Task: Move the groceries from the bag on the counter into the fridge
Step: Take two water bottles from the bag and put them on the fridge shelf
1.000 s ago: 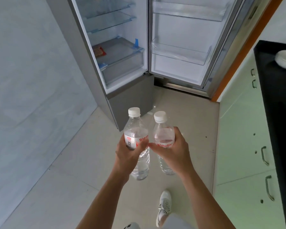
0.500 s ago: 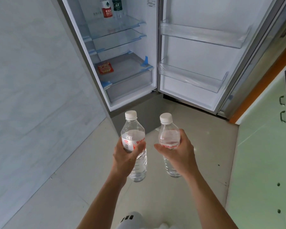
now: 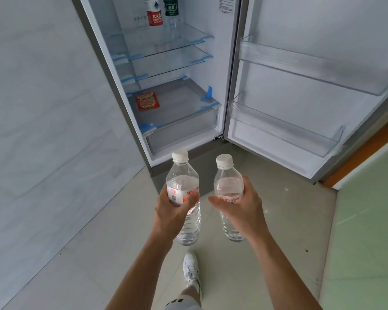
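My left hand (image 3: pixel 174 211) grips a clear water bottle (image 3: pixel 182 175) with a white cap and red label, held upright. My right hand (image 3: pixel 239 210) grips a second water bottle (image 3: pixel 228 183) of the same kind beside it. Both hang over the floor just in front of the open fridge (image 3: pixel 166 70). On an upper glass shelf stand a red-labelled bottle (image 3: pixel 154 15) and a green-labelled bottle (image 3: pixel 171 11). A red packet (image 3: pixel 147 101) lies on the shelf above the drawer. The bag and counter are out of view.
The fridge door (image 3: pixel 305 70) stands open to the right with two clear door racks (image 3: pixel 285 128). A grey tiled wall (image 3: pixel 43 130) runs along the left. Pale green cabinet fronts (image 3: pixel 367 231) are on the right. My white shoe (image 3: pixel 191 271) is on the floor tiles.
I have stepped closer to the fridge, so it fills more of the view and the upper shelf with two bottles has come into sight. Both hands still hold their bottles.
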A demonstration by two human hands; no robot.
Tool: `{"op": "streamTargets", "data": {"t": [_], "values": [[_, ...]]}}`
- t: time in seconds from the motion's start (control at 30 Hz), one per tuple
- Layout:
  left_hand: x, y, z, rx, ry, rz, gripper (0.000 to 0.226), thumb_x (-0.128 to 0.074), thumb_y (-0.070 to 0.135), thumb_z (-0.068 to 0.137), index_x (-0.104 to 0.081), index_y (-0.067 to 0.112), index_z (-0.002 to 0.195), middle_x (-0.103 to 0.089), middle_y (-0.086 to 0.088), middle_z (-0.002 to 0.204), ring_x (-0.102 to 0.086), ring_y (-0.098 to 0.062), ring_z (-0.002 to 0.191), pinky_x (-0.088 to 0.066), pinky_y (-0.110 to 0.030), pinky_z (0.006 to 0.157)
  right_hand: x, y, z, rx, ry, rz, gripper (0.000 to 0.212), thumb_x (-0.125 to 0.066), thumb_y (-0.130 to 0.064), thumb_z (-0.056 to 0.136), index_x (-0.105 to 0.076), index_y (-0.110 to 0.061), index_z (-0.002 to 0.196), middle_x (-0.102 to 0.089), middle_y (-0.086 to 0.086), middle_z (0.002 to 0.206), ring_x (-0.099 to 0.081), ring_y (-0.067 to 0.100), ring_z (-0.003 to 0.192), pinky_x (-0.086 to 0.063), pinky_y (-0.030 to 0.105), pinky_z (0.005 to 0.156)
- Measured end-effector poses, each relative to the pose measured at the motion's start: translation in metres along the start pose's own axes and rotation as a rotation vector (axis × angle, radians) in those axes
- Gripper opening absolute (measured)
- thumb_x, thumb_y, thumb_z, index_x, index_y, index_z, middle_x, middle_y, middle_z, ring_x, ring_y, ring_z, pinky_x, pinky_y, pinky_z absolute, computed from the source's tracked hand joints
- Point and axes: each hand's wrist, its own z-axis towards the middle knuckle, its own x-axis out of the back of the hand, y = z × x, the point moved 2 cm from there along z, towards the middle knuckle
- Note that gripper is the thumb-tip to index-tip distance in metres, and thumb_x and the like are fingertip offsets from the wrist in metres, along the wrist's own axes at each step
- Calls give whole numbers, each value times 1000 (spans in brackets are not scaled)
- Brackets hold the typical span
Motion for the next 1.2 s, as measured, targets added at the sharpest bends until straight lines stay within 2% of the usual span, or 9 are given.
{"op": "streamTargets", "data": {"t": [0.2, 0.33, 0.43, 0.6, 0.73, 0.87, 0.97, 1.03, 1.2], "values": [[9, 17, 97, -5, -21, -38, 30, -78, 31, 79, -62, 22, 103, -73, 3, 86, -71, -10, 77, -55, -17, 64, -36, -25, 85, -25, 1, -10, 53, -91, -33, 65, -58, -31, 107, -67, -10, 90, -62, -4, 81, -46, 6, 63], [15, 24, 153, -3, -41, -57, 29, -78, 31, 80, -63, 22, 102, -73, 4, 85, -71, -10, 79, -55, -18, 64, -61, -37, 134, -45, 4, -6, 52, -91, -34, 65, -58, -32, 105, -68, -12, 89, -64, 2, 81, -46, 12, 63], [17, 26, 186, 6, -38, -58, 31, -79, 35, 77, -63, 25, 101, -73, 6, 85, -71, -11, 79, -57, -24, 70, -73, -40, 162, -66, 13, 4, 49, -91, -32, 65, -58, -34, 100, -68, -12, 86, -64, 2, 79, -50, 21, 67], [14, 26, 225, 38, -24, -38, 46, -79, 53, 65, -62, 27, 100, -72, 8, 84, -70, -9, 79, -57, -27, 73, -84, -39, 198, -96, 20, -1, 47, -91, -31, 64, -57, -34, 97, -68, -11, 87, -64, 2, 79, -50, 22, 68], [6, 26, 254, 56, -12, -26, 33, -82, 42, 74, -61, 31, 97, -72, 9, 84, -70, -7, 78, -57, -28, 72, -89, -35, 229, -93, 1, -5, 49, -92, -30, 64, -60, -31, 102, -70, -9, 88, -67, 9, 81, -52, 26, 71], [-6, 34, 281, 57, 5, -53, 26, -79, 26, 79, -60, 26, 98, -70, 7, 82, -69, -3, 73, -52, -14, 60, -92, -37, 269, -60, -41, 5, 48, -92, -30, 65, -60, -30, 102, -70, -9, 87, -66, 5, 81, -50, 21, 71], [-13, 43, 302, 45, 32, -64, 37, -79, 37, 74, -63, 21, 103, -73, 3, 85, -71, -10, 78, -55, -18, 64, -92, -43, 301, -26, -92, 12, 49, -91, -32, 66, -58, -33, 102, -68, -12, 89, -64, 1, 84, -49, 16, 70], [-20, 56, 318, 32, 55, -75, 44, -76, 47, 69, -62, 24, 104, -73, 4, 86, -71, -11, 81, -55, -19, 65, -90, -53, 328, 3, -115, 31, 50, -91, -33, 66, -57, -34, 103, -67, -12, 90, -65, 3, 85, -52, 21, 73], [-36, 106, 356, -68, 115, -91, 49, -72, 50, 68, -60, 24, 107, -73, 4, 90, -71, -13, 85, -56, -19, 69, -78, -95, 392, 112, -148, 91, 57, -91, -37, 66, -55, -37, 110, -66, -17, 91, -66, 5, 87, -56, 29, 78]]}}
